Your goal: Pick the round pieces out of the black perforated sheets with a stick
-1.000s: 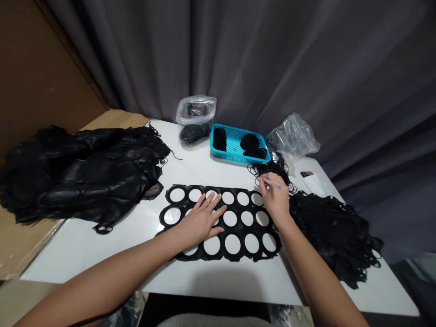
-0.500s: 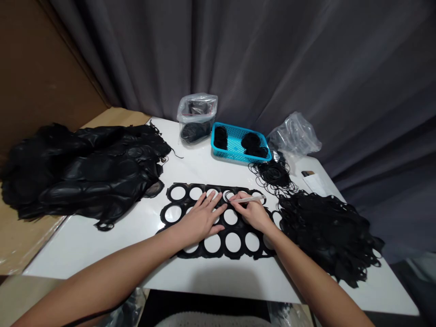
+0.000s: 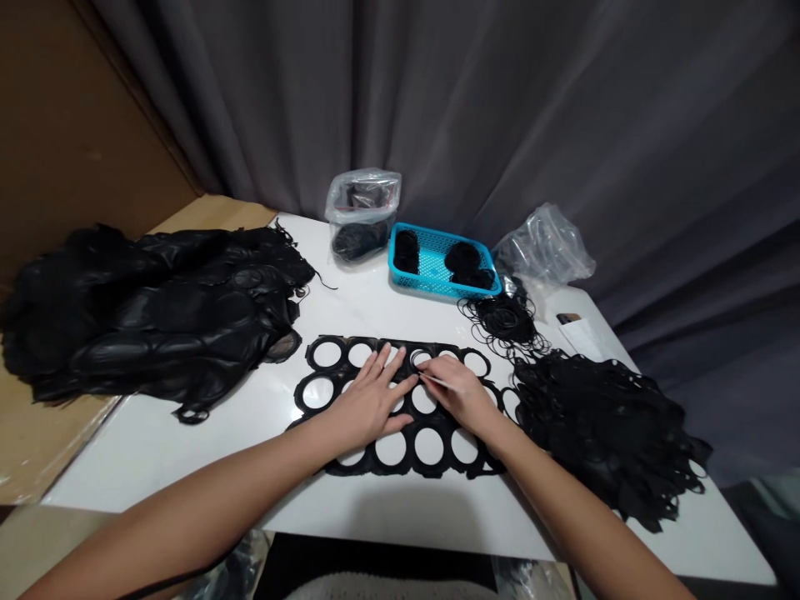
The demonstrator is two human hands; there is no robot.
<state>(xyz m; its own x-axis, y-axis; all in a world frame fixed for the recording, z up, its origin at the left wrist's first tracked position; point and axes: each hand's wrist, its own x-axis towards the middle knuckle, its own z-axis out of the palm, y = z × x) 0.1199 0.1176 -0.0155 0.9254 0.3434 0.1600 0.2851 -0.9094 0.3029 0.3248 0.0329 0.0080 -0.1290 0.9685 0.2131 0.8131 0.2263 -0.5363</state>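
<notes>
A black rubbery sheet [image 3: 408,422] with rows of round holes lies flat on the white table, which shows through the holes. My left hand [image 3: 377,397] rests on its middle with fingers spread, pressing it down. Just to the right, my right hand [image 3: 461,393] grips a slim pale tool [image 3: 445,383], too small to tell whether it is a knife or tweezers. Its tip is by the edge of a hole in the top row. A thin black ring [image 3: 417,357] shows in that hole, partly loose from the edge.
Black sheets [image 3: 181,308] are heaped at left. A blue basket [image 3: 400,284] holds bundles of black rings, with a plastic bag [image 3: 362,212] to its left and another bag [image 3: 547,246] to its right. Loose rings [image 3: 503,318] and a pile of perforated sheets [image 3: 609,425] lie at right.
My right hand has turned, and the tool now slants down to the right instead of pointing slightly upward. My left hand stays nearly in place on the sheet.
</notes>
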